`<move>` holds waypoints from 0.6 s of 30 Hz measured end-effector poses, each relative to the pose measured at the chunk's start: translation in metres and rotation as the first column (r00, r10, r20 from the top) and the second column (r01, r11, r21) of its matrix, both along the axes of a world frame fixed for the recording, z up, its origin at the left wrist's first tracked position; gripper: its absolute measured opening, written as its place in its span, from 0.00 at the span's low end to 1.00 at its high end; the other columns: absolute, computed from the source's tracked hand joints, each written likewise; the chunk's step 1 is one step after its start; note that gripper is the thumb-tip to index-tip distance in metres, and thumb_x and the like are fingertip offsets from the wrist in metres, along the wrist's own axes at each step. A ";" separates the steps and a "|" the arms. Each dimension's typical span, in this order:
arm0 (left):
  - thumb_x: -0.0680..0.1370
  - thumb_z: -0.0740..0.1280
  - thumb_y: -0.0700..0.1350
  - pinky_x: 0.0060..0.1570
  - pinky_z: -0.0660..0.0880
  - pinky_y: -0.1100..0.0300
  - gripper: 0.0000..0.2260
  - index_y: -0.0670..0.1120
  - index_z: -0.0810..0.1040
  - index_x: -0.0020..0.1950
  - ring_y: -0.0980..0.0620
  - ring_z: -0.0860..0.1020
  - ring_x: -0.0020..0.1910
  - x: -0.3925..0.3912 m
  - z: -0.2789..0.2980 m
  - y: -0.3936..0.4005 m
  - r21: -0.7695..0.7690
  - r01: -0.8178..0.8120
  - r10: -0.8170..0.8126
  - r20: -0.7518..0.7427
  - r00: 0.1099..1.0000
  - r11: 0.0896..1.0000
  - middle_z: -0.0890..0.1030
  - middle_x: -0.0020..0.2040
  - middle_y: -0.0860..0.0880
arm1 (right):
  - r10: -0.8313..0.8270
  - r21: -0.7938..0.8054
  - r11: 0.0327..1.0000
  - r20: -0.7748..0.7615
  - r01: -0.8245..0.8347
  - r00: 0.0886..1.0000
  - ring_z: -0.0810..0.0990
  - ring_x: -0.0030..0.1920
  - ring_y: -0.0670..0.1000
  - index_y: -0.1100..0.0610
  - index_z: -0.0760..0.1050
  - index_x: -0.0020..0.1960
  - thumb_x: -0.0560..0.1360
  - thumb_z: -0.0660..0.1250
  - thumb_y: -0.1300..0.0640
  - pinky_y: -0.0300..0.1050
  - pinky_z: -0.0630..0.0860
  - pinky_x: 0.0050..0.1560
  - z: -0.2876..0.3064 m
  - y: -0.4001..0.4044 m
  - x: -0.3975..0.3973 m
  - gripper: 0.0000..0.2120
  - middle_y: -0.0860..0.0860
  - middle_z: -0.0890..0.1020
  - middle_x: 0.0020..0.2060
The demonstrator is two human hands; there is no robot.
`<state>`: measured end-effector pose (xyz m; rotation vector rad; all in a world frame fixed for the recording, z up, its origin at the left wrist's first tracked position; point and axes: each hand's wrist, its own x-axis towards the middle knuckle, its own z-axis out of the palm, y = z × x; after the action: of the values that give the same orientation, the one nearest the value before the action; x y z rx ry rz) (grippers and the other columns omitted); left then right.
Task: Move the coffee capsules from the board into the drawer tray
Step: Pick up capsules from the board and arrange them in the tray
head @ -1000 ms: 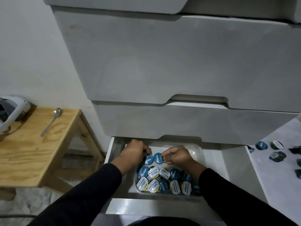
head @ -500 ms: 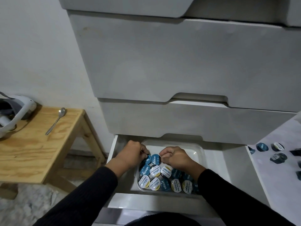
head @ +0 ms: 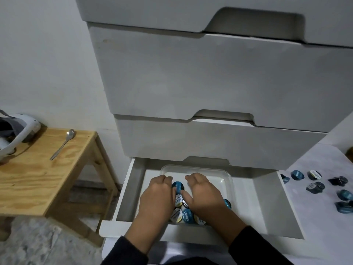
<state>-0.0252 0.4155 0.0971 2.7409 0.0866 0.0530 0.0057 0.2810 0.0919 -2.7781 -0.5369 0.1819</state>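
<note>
Coffee capsules (head: 186, 215) lie mostly hidden under your left hand (head: 158, 196) and right hand (head: 205, 194) in the tray (head: 226, 180); whether either grip holds one, I cannot tell. More wait at three o'clock, partly cut off.

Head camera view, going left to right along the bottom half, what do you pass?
White headset → spoon on the wooden table → left hand → right hand in the drawer tray → loose capsules on the board.

Wooden table (head: 38, 175) bears spoon (head: 63, 144); board (head: 315, 207) bears capsules (head: 313, 186)
</note>
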 end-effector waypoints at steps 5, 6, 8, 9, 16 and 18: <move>0.80 0.54 0.50 0.59 0.68 0.63 0.17 0.49 0.65 0.69 0.53 0.67 0.65 -0.016 0.007 -0.023 -0.015 -0.060 0.060 0.055 0.997 0.998 0.70 0.66 0.50 | -0.014 0.044 0.999 0.106 0.009 0.994 0.70 0.65 0.55 0.58 0.66 0.67 0.74 0.53 0.45 0.44 0.67 0.63 0.009 -0.019 -0.014 0.26 0.55 0.72 0.63; 0.81 0.54 0.50 0.60 0.68 0.64 0.17 0.49 0.64 0.69 0.54 0.67 0.65 -0.019 0.009 -0.029 -0.019 -0.063 0.064 0.063 0.996 0.998 0.70 0.66 0.50 | -0.012 0.046 0.999 0.114 0.007 0.993 0.69 0.66 0.54 0.57 0.65 0.68 0.76 0.54 0.46 0.43 0.67 0.64 0.011 -0.025 -0.016 0.25 0.55 0.72 0.64; 0.80 0.56 0.49 0.63 0.66 0.64 0.19 0.49 0.61 0.71 0.54 0.66 0.66 -0.026 0.013 -0.045 -0.021 -0.061 0.062 0.066 0.996 0.998 0.68 0.67 0.51 | -0.011 0.045 0.999 0.119 0.005 0.993 0.66 0.68 0.51 0.54 0.62 0.70 0.78 0.54 0.46 0.41 0.64 0.65 0.015 -0.040 -0.018 0.23 0.52 0.68 0.67; 0.79 0.58 0.49 0.65 0.65 0.64 0.21 0.49 0.59 0.72 0.54 0.65 0.68 -0.029 0.014 -0.055 -0.024 -0.056 0.057 0.061 0.996 0.998 0.67 0.69 0.51 | -0.015 0.049 0.999 0.131 0.009 0.991 0.65 0.69 0.49 0.53 0.61 0.71 0.78 0.54 0.46 0.40 0.63 0.65 0.017 -0.050 -0.020 0.23 0.51 0.67 0.68; 0.79 0.60 0.49 0.63 0.68 0.59 0.21 0.48 0.64 0.71 0.50 0.68 0.67 -0.035 0.027 -0.168 -0.119 -0.025 0.040 0.127 0.991 0.993 0.71 0.68 0.47 | -0.076 0.104 0.993 0.165 0.060 0.983 0.65 0.70 0.51 0.53 0.62 0.70 0.76 0.50 0.42 0.43 0.64 0.68 0.033 -0.161 -0.035 0.27 0.51 0.67 0.70; 0.78 0.61 0.47 0.61 0.70 0.59 0.19 0.48 0.68 0.69 0.49 0.71 0.64 -0.035 0.028 -0.210 -0.141 0.032 -0.009 0.160 0.987 0.989 0.74 0.65 0.46 | -0.137 0.151 0.983 0.204 0.107 0.969 0.72 0.65 0.54 0.56 0.68 0.66 0.72 0.48 0.40 0.45 0.70 0.63 0.033 -0.203 -0.038 0.30 0.54 0.74 0.64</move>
<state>-0.0601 0.2058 0.1254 2.5826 0.0162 0.2498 -0.0325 0.0775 0.1250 -2.6974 -0.4085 -0.1775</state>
